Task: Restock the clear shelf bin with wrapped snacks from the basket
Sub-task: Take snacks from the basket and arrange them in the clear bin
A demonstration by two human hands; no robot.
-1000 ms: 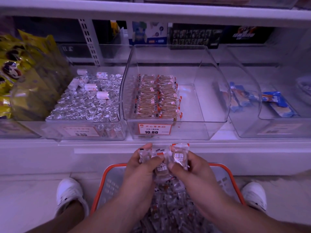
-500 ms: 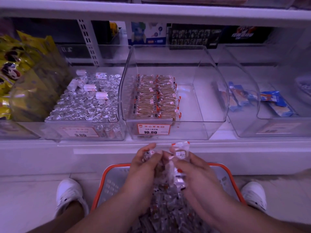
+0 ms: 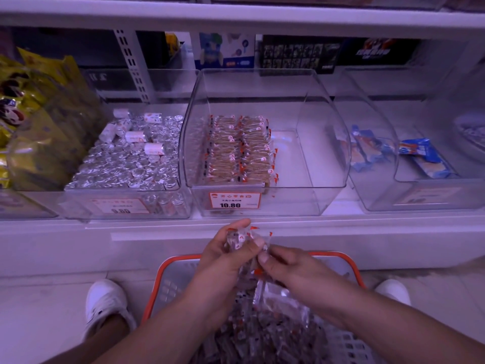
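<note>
The left hand (image 3: 223, 261) is gripping a small stack of wrapped snacks (image 3: 241, 239) while the right hand (image 3: 291, 269) is pinching its edge above the heaped basket (image 3: 353, 269), and the clear shelf bin (image 3: 325, 158) is showing two neat rows, its right half bare, so most restocking looks ahead.

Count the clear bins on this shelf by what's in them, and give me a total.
Yellow snack bags: 1 bin
Silver foil pieces: 1 bin
Tan wrapped snacks: 1 bin
Blue wrapped packets: 2 bins
Total: 5 clear bins
</note>
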